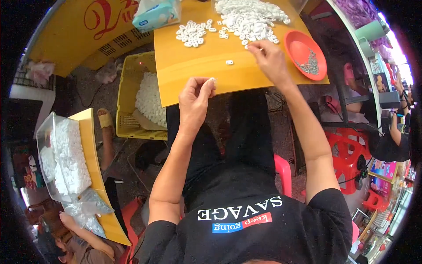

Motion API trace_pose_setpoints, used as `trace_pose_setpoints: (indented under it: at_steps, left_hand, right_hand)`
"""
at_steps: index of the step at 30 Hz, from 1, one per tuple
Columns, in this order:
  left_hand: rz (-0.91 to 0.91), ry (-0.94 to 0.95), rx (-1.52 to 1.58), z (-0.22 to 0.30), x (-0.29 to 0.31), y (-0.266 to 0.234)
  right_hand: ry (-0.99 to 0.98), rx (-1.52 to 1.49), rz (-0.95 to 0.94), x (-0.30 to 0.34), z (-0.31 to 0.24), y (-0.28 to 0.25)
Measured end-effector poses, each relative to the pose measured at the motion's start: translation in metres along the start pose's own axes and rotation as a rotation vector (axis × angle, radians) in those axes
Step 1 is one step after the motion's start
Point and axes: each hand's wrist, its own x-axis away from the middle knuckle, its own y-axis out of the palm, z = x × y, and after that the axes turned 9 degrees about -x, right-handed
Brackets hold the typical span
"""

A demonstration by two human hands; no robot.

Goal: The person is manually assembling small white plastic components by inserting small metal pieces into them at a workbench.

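Note:
My left hand (194, 94) is closed in a pinch just over the near edge of the yellow table (189, 72). A small white plastic piece (212, 79) shows at its thumb and fingertip. Farther right, my right hand (268, 59) has its thumb and fingers together on a small white oval piece (247, 47), at the near edge of a large heap of white oval pieces with two holes (255, 20). One small white two-holed piece (229, 62) lies alone between the hands. A red bowl (303, 44) holding thin metal pins is right of my right hand.
A smaller group of white pieces (191, 34) and a blue tissue pack (156, 16) lie at the back left. Left of the table stands a yellow crate (127, 88) of white pieces. Beyond it, a person's arm (88, 235) reaches to another table with a clear bin (47, 125).

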Motion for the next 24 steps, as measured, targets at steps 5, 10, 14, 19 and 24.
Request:
trace_pose_setpoints:
  at_steps: [5, 10, 14, 19, 24]
  left_hand:
    - [0.023, -0.038, 0.101, -0.007, -0.002, -0.007]
    - [0.002, -0.063, 0.149, -0.007, -0.004, -0.008]
    - [0.001, -0.057, 0.161, -0.007, -0.003, -0.011]
    - [-0.02, -0.07, 0.175, -0.009, -0.005, -0.012]
    - [-0.015, -0.071, 0.182, -0.011, -0.004, -0.012]
  right_hand:
    - [-0.046, 0.143, -0.2, -0.005, -0.006, 0.003]
    - [-0.199, 0.257, -0.255, -0.001, -0.005, 0.021]
    - [-0.175, 0.353, -0.16, -0.006, -0.001, 0.016]
    - [-0.076, 0.554, -0.056, -0.017, 0.018, -0.003]
    - [-0.069, 0.619, -0.072, -0.022, 0.024, 0.0]
